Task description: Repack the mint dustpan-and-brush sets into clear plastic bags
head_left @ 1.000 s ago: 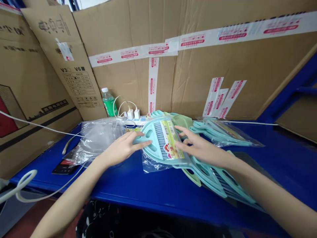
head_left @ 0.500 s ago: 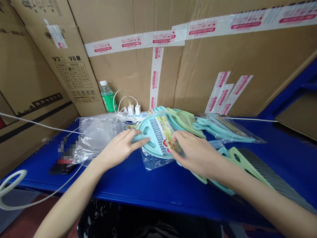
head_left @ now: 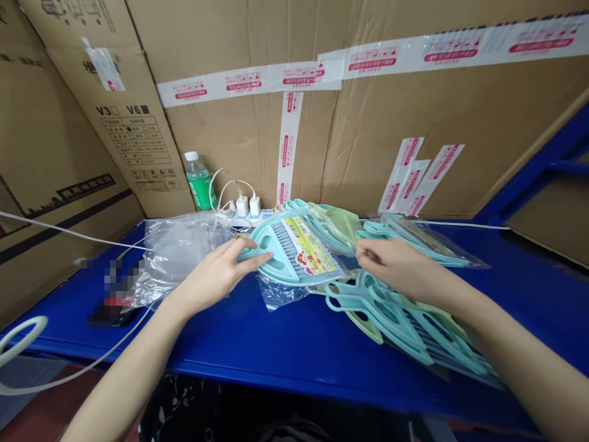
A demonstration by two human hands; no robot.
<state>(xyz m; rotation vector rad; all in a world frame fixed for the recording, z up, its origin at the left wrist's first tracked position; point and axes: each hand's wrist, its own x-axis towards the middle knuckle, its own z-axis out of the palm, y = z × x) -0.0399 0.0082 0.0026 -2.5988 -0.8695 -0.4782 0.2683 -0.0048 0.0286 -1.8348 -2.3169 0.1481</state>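
My left hand point(head_left: 221, 271) is closed on the handle end of a light-blue dustpan point(head_left: 262, 230), thumb and fingers pinching it. A matching brush point(head_left: 284, 242) with grey bristles lies in the pan, and a colourful printed card point(head_left: 309, 245) covers part of the bristles. Clear plastic point(head_left: 283, 294) shows below the pan's lower edge. To the right of the pan, my right hand point(head_left: 384, 261) is closed with its fingers curled in. Whatever is in those fingers, if anything, is hidden. Beneath the right wrist lies a pile of light-blue and green brushes and dustpans point(head_left: 391, 313).
Clear plastic bags point(head_left: 184, 245) lie on the blue table point(head_left: 239, 344) at the left. Behind them stand a green-labelled bottle point(head_left: 200, 184) and chargers point(head_left: 248, 206) in a power strip. More dustpans point(head_left: 338, 224) and a bagged set point(head_left: 418, 239) lie at the back, against cardboard point(head_left: 221, 129).
My right hand has moved right, off the printed card, and its fingers have curled shut. More of the card and of the light-blue pile shows. My left hand keeps its hold on the dustpan.
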